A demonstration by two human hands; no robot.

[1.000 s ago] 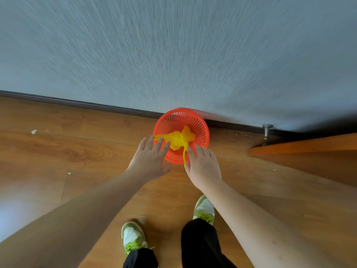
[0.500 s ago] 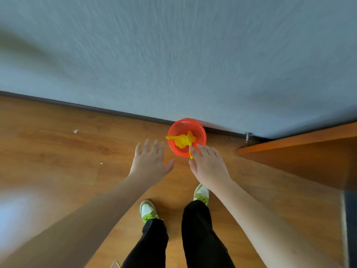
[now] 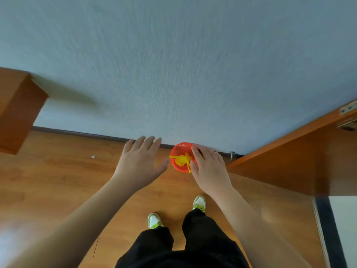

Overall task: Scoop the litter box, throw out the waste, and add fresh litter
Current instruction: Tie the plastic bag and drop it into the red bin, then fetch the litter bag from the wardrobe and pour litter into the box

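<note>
Against the pale textured wall (image 3: 183,64), which fills the upper half of the view, runs a dark baseboard (image 3: 81,133) above the wood-plank floor (image 3: 58,180); an orange-brown door (image 3: 289,163) stands open at the right and a wooden cabinet corner (image 3: 17,111) juts in at the left. Below, the person's black trousers (image 3: 181,246) and green-and-white shoes (image 3: 154,221) point toward the wall. Both bare forearms reach forward. Left hand (image 3: 140,163) is spread flat, fingers straight and slightly apart, holding nothing, beside the basket but apart from it. Right hand (image 3: 209,167) is likewise flat with straight fingers; it overlaps the right side of the basket in this view, though whether it touches the rim cannot be told. Smallest and last, the red mesh basket (image 3: 176,151) sits on the floor just against the baseboard, and inside it lies a tied yellow bag (image 3: 181,159), its knotted tails trailing over the near edge. No litter box shows here. My judgement is that the waste is already binned. The basket looks like thin, light plastic, stiff enough to lift by its rim with one hand; the bag looks soft and crinkly, best taken by the knot.
</note>
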